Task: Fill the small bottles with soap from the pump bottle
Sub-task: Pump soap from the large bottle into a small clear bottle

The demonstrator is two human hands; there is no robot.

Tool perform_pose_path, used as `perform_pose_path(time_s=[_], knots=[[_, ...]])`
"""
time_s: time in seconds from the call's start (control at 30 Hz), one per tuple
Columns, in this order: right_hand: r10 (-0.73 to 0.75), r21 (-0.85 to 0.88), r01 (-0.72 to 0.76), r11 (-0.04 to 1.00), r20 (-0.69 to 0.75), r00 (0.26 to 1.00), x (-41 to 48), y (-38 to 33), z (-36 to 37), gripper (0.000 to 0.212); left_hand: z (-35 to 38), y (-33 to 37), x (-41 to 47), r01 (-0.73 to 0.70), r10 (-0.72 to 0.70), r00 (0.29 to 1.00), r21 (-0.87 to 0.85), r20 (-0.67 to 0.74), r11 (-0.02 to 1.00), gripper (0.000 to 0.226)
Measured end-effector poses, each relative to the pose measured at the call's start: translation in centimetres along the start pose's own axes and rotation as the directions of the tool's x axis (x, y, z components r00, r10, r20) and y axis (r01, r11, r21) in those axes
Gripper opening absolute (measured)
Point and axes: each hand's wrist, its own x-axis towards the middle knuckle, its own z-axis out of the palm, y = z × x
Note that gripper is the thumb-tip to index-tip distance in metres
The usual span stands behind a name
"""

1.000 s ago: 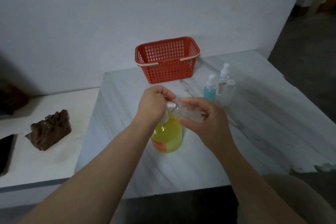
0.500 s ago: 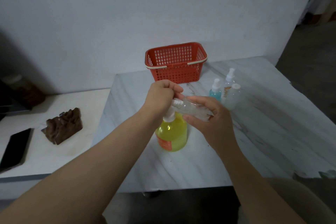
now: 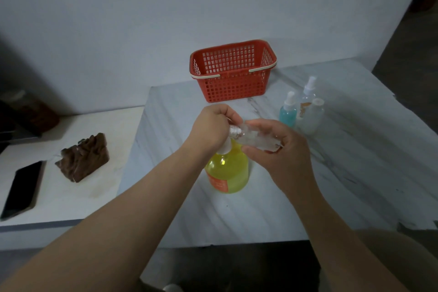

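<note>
Your left hand (image 3: 212, 127) was curled over the head of the pump bottle (image 3: 227, 170), gripping it, and your right hand (image 3: 282, 152) gripped the small bottle (image 3: 254, 136) round its body. You held that bottle tipped almost flat, with its open neck pointing left into your left hand, where the spout should be; the spout itself was hidden.

Little had changed over the last second. Both grips were the same, and the neck had not left the pump. One thing did change: a second ago your left hand covered the top of the pump bottle, and now the white collar (image 3: 224, 148) showed below it. I judge that the head had come back up after a stroke, so another press was due. Your head had also turned, which brought the phone (image 3: 22, 189) at the far left into view.

The pump bottle stood on the counter (image 3: 331, 185), directly under your hands. I could not tell how much soap was in the small bottle. The blue bottle (image 3: 288, 114), the spray bottle (image 3: 308, 99) and the capped bottle (image 3: 314, 117) stood together to the right, all with their tops on. They probably still needed attention.
</note>
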Motion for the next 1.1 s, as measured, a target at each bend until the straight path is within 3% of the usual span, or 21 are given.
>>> perform_pose_path(time_s=[0.33, 0.5, 0.73, 1.1], knots=[[0.0, -0.024, 0.0, 1.0, -0.016, 1.0, -0.3, -0.8, 0.1, 0.044, 0.3, 0.1, 0.0, -0.006, 0.005, 0.994, -0.012, -0.107, 1.0, 0.038], [-0.059, -0.084, 0.058, 0.995, -0.015, 0.998, -0.3, -1.1, 0.2, 0.054, -0.2, 0.8, 0.0, 0.035, -0.039, 0.998, -0.067, -0.053, 0.997, 0.037], [-0.104, -0.137, 0.098, 0.986, -0.043, 0.994, 0.1, -0.8, 0.3, 0.047, -0.3, 1.4, -0.3, 0.018, -0.016, 0.999, -0.056, 0.042, 0.998, 0.035], [-0.055, -0.139, 0.045, 0.989, -0.068, 0.996, 0.1, 0.2, 1.2, 0.054, 0.1, -0.1, -0.1, -0.045, 0.043, 0.999, -0.074, -0.021, 0.996, 0.039]])
